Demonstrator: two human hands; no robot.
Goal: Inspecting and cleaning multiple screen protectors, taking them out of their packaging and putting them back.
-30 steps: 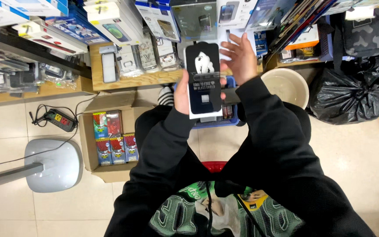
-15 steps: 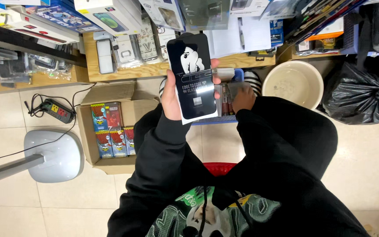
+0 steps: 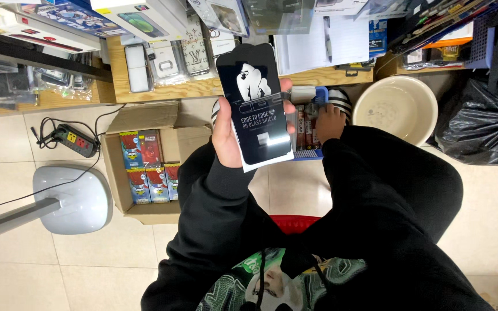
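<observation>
Since a moment ago the right hand (image 3: 331, 122) has dropped from the shelf into the blue tray (image 3: 318, 151) of packets; whether it grips anything cannot be told. One black screen-protector pack (image 3: 255, 105) stands upright, clamped in the left hand (image 3: 227, 133). Beside it, one cardboard box (image 3: 145, 167) shows five red-and-blue boxes; one beige basin (image 3: 395, 109) sits right.

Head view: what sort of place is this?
Probably a phone-accessory shop or its stockroom. The left hand holds a flat black screen-protector pack, packaged phone cases crowd the wooden shelf, and an open cardboard box of small boxed goods sits on the tiled floor.
</observation>
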